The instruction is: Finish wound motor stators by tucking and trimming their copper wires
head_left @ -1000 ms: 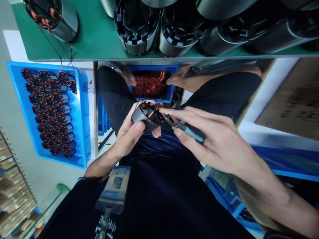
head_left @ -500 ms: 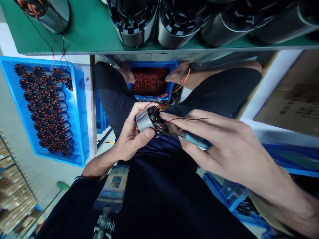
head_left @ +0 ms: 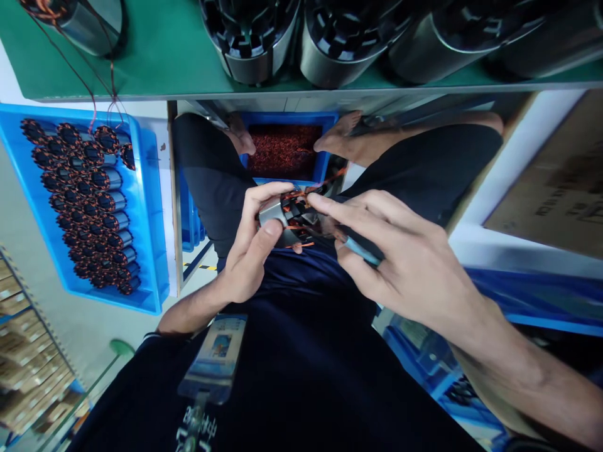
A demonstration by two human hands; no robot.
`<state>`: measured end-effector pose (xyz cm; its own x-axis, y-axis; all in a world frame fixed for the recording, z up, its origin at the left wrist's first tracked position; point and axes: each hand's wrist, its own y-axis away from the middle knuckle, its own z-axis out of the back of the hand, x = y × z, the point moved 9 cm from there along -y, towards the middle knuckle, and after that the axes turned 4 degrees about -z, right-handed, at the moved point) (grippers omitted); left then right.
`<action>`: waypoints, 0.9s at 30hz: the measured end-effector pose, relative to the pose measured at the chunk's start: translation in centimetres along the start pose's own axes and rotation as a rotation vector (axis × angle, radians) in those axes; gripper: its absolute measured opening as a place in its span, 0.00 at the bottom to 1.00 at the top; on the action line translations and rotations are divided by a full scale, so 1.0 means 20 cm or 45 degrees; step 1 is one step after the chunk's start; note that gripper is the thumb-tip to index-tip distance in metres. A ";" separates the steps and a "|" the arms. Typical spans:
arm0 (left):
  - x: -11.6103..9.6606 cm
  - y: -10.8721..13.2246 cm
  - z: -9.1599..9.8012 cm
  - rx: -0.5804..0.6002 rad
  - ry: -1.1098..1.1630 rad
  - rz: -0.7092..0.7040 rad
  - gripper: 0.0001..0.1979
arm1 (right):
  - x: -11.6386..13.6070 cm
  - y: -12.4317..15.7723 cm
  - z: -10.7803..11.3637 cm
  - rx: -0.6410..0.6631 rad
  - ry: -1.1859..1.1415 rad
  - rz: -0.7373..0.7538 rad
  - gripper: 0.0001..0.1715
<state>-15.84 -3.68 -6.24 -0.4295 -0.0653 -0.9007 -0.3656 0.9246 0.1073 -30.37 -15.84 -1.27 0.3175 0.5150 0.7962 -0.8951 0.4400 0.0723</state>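
My left hand (head_left: 245, 257) is wrapped round a small motor stator (head_left: 270, 212), a silver cylinder with black insulation and copper windings. Its wound end faces right, and loose copper wires (head_left: 325, 186) stick out of it. A pair of wire cutters (head_left: 362, 250) with blue handles is in my right hand (head_left: 405, 257), its metal head up against that wound end. My right index finger reaches forward to the stator's upper edge. The cutter jaws are blurred and partly hidden, so whether they are on a wire cannot be made out.
A blue tray (head_left: 153, 263) on the left holds many wound stators in rows. Larger stators (head_left: 330, 56) line the green bench (head_left: 155, 69) ahead, another with long wires (head_left: 89, 28) at its left. Between the feet sits a blue bin (head_left: 325, 164) of copper scraps. A carton (head_left: 556, 182) stands right.
The stator has turned in my left hand, its wound end showing more. My right hand and cutters moved slightly left and up. The long wire across my right fingers no longer shows there.
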 end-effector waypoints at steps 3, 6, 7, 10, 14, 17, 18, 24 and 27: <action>-0.03 -0.01 -0.02 -0.015 0.005 -0.044 0.22 | 0.02 0.01 0.02 -0.052 0.064 0.019 0.48; -0.04 -0.02 -0.03 -0.029 -0.048 -0.035 0.23 | 0.02 0.02 0.03 -0.069 0.098 0.028 0.49; -0.05 -0.02 -0.03 -0.031 -0.058 -0.032 0.22 | 0.02 0.02 0.03 -0.069 0.114 0.028 0.49; -0.05 -0.02 -0.04 -0.028 -0.028 -0.037 0.21 | 0.03 0.02 0.03 -0.074 0.160 0.032 0.46; -0.05 -0.02 -0.05 -0.028 -0.023 -0.015 0.21 | 0.06 0.02 0.05 -0.123 0.189 0.070 0.41; -0.06 -0.01 -0.07 -0.021 -0.081 0.026 0.21 | 0.09 0.03 0.06 -0.183 0.230 0.097 0.34; -0.06 -0.01 -0.07 -0.015 -0.109 0.039 0.21 | 0.09 0.03 0.06 -0.195 0.227 0.099 0.31; -0.02 0.03 -0.05 -0.106 -0.073 0.105 0.20 | -0.02 0.03 0.03 -0.186 -0.140 0.016 0.35; -0.03 0.02 -0.04 -0.159 0.057 0.018 0.14 | -0.06 0.03 0.01 -0.158 -0.114 -0.056 0.40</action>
<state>-16.50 -3.58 -5.34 -0.4709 -0.0716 -0.8793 -0.4580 0.8717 0.1742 -31.37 -16.30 -2.06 0.3217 0.4279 0.8446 -0.8336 0.5511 0.0383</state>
